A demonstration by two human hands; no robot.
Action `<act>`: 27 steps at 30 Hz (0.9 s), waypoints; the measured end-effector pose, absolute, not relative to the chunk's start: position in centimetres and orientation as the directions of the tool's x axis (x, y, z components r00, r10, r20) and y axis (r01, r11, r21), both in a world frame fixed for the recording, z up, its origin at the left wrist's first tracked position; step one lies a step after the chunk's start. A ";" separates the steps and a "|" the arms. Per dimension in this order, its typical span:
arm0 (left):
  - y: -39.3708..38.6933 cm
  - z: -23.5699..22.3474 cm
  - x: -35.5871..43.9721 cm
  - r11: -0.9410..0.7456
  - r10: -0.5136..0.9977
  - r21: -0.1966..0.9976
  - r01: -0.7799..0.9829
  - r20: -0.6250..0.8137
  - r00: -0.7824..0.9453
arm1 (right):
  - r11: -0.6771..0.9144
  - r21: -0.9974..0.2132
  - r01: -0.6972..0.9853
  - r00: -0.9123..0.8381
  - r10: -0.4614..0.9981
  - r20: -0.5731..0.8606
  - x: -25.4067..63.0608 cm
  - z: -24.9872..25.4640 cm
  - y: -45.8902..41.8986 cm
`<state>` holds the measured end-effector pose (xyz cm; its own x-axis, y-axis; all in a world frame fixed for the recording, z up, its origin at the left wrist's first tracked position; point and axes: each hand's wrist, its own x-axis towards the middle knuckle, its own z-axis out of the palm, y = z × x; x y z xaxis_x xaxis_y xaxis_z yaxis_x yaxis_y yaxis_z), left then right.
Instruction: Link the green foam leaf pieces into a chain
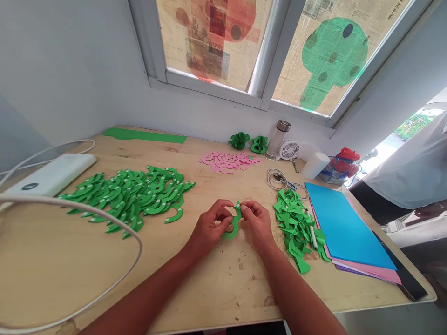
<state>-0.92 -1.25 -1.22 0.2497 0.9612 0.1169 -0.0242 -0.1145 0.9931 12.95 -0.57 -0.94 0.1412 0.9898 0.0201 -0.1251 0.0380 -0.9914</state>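
Well to the left of the hands, a white cable (104, 215) looped across the view; a snag from the left forearm could have dragged it into the heap of green curves (139, 193) and jumbled them. Between that heap and the right hand, the left hand (213, 225) pinched a curved green strip (234, 229) at its left side. The strip lay between both hands, its upper tip in the fingertips of the right hand (258, 225). Uneven pulling there risked creasing or tearing it at a narrow bend. The tip seemed to carry a white patch, too small to identify; if sticky, it might have clung to a finger. Just right of the right hand, green offcuts (291, 218) sat close enough that a sideways sweep could scatter them.
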 end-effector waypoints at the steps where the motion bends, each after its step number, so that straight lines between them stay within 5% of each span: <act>1: -1.3 -1.3 -0.9 -0.128 0.958 0.992 -0.014 0.127 0.257 | 0.037 -0.991 -0.132 0.143 0.990 0.018 13.0 -0.9 -0.5; 13: -1.2 -1.6 -1.0 -0.224 0.933 0.972 0.064 0.195 0.302 | 0.093 -0.983 -0.159 0.033 0.996 0.089 13.4 -0.9 -0.5; 22: -1.0 -2.0 -1.1 -0.267 0.927 0.961 0.075 0.235 0.293 | 0.332 -0.890 0.314 -0.019 0.939 0.343 14.1 -1.0 -0.4; 27: -1.1 -1.5 -1.2 -0.362 0.898 0.923 0.129 0.308 0.314 | 0.361 -0.844 0.397 -0.064 0.928 0.367 14.4 -0.5 -0.5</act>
<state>-1.20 -1.11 -1.50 0.3139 0.8981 0.3080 0.1289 -0.3617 0.9233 14.39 -0.47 -0.52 -0.0644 0.9280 0.3670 0.3972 0.3612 -0.8436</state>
